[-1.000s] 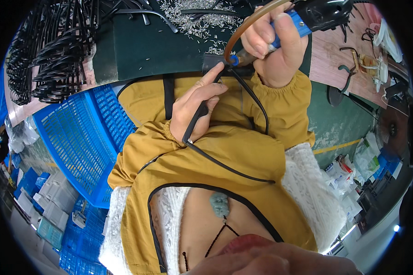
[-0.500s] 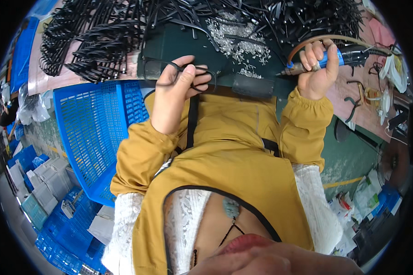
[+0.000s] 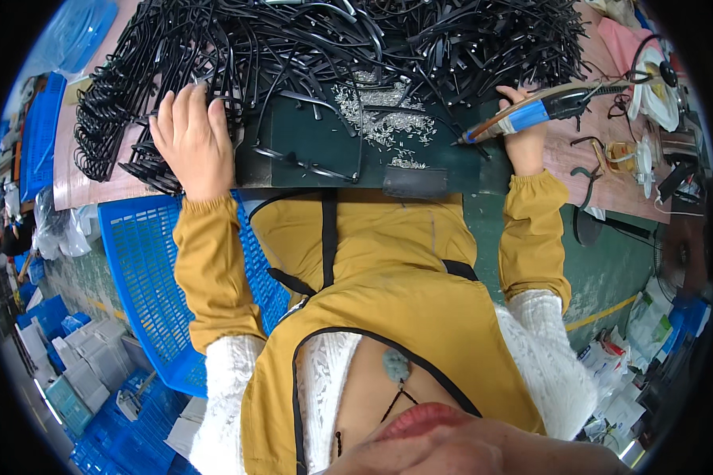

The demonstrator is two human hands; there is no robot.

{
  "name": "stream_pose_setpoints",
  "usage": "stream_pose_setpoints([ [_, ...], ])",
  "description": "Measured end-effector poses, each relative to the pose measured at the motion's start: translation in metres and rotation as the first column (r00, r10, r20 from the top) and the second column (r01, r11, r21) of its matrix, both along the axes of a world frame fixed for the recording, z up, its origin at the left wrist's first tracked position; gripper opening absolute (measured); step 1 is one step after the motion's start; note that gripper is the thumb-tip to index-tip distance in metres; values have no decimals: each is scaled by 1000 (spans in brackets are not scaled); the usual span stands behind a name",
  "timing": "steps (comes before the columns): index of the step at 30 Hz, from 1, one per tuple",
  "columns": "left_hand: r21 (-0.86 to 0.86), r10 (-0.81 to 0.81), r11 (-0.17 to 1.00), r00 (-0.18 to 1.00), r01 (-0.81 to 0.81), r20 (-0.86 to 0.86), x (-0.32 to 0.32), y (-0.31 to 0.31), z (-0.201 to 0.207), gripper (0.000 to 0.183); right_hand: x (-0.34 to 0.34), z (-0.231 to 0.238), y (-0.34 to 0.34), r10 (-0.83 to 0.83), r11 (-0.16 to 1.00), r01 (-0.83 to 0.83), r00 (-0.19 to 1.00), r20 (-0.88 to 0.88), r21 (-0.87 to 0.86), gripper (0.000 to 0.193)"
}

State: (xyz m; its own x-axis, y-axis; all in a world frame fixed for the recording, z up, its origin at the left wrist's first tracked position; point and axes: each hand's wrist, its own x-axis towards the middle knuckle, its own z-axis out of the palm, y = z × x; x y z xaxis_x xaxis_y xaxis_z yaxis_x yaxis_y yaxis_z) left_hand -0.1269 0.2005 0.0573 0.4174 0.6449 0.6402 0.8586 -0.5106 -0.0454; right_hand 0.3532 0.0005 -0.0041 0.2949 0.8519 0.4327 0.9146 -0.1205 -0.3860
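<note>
My left hand (image 3: 192, 142) is over the stacked black eyeglass frames (image 3: 152, 168) at the left, fingers stretched out, palm down. Whether its fingertips touch them I cannot tell. On the dark green mat lies a thin black eyeglass frame (image 3: 313, 165), free of both hands. My right hand (image 3: 524, 142) is closed around a power screwdriver (image 3: 527, 116) with a blue band and a brown tube. Its narrow tip points left, just above the mat's right part. Tiny silvery pieces (image 3: 384, 119), apparently screws, are scattered on the mat between my hands.
A large heap of black temple arms (image 3: 451, 47) covers the back of the table. At the mat's front edge sits a dark block (image 3: 414, 181). A blue basket (image 3: 146, 261) stands below the table at left. Pliers (image 3: 585, 186) lie at the right.
My left hand has let go of the eyeglass frame, now on the mat, and moved left to the stacked frames. My right hand has lowered slightly with the screwdriver still in it.
</note>
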Motion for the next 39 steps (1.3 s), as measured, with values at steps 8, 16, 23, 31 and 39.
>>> stream_pose_setpoints([
  [8,-9,-171,984,954,178,245,26,-20,20,29,-13,11,-10,246,815,151,784,-570,559,23],
  [16,-170,-390,892,904,418,176,39,-45,-13,18,12,22,28,-2,929,158,907,-422,334,16],
  [23,-328,-486,773,839,543,245,80,-10,55,14,-13,34,-50,75,872,386,502,-861,301,21],
  [31,-309,-600,756,800,577,26,265,137,75,40,-91,52,-89,431,621,639,206,-879,454,19],
  [39,-728,-400,562,899,393,176,229,117,79,52,-142,-7,-99,-14,865,174,946,-323,471,11],
])
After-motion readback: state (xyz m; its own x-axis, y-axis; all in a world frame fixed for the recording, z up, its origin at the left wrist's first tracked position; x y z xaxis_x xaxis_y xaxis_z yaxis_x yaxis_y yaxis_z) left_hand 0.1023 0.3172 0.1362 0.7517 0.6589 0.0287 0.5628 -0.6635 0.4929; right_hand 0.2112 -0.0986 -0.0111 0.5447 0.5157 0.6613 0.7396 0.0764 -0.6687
